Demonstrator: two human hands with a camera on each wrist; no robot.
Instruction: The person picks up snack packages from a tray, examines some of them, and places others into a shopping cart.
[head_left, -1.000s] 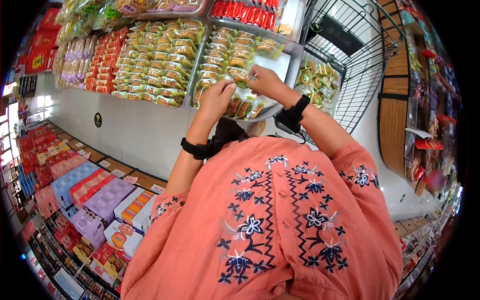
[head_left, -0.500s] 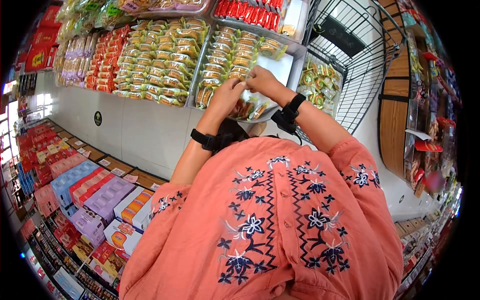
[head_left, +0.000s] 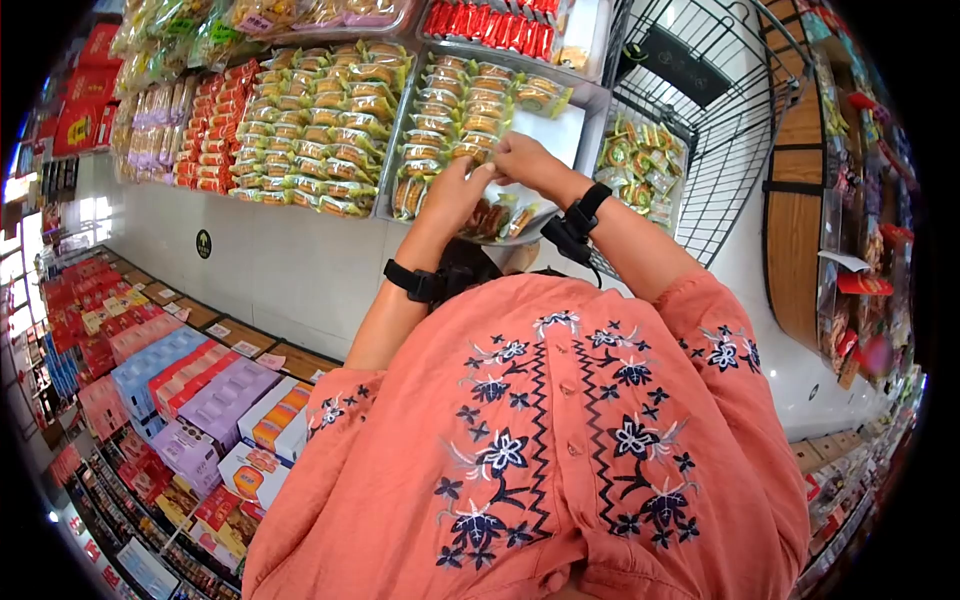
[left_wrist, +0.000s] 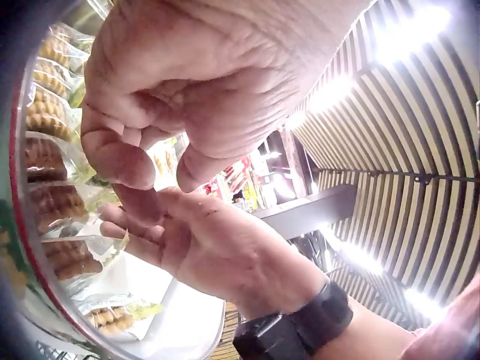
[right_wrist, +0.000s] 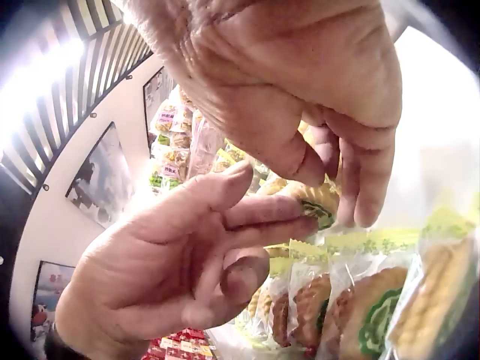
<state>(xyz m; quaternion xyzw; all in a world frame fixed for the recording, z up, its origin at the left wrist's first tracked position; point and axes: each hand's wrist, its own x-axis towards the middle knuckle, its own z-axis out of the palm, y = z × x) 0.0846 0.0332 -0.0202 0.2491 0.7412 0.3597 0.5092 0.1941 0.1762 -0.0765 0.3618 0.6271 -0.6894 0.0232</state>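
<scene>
Both hands meet over a tray point(head_left: 566, 122) of wrapped round pastries point(head_left: 437, 112) on a shop shelf. My right hand point(head_left: 518, 156) point(right_wrist: 330, 112) pinches one wrapped pastry point(right_wrist: 319, 202) with a green label, just above the rows. My left hand point(head_left: 457, 190) point(right_wrist: 191, 251) reaches in from below, and its outstretched fingers point(right_wrist: 270, 214) touch the underside of that packet. The left wrist view shows my left hand point(left_wrist: 165, 97) close up with the right hand point(left_wrist: 217, 251) beneath it; the packet is mostly hidden there. Both wrists wear black straps.
More trays of yellow packets point(head_left: 320, 110) and red packets point(head_left: 205, 130) sit to the left. A black wire basket point(head_left: 720, 110) and green-labelled packets point(head_left: 635, 160) are to the right. Boxed goods point(head_left: 200, 390) fill the low shelves at the left. A wooden shelf point(head_left: 795, 230) stands on the right.
My left hand has moved up and right to meet the right hand at the packet. The right hand has stayed over the tray's right half.
</scene>
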